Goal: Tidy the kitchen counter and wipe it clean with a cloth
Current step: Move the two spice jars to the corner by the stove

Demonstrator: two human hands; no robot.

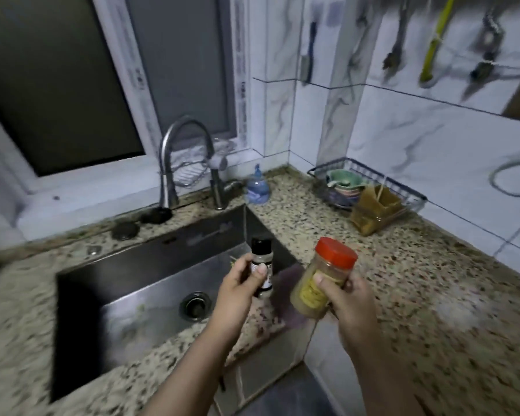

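My left hand grips a small dark-capped bottle, held upright above the sink's right edge. My right hand holds a plastic jar with a red lid, tilted and filled with yellowish powder, above the speckled granite counter. A dark purplish cloth lies on the counter corner beneath the jar, partly hidden by it.
A steel sink with a drain sits at left, a curved faucet behind it. A blue soap dispenser stands by the corner. A wire rack with bowls and a brownish container sits against the tiled wall. Utensils hang above.
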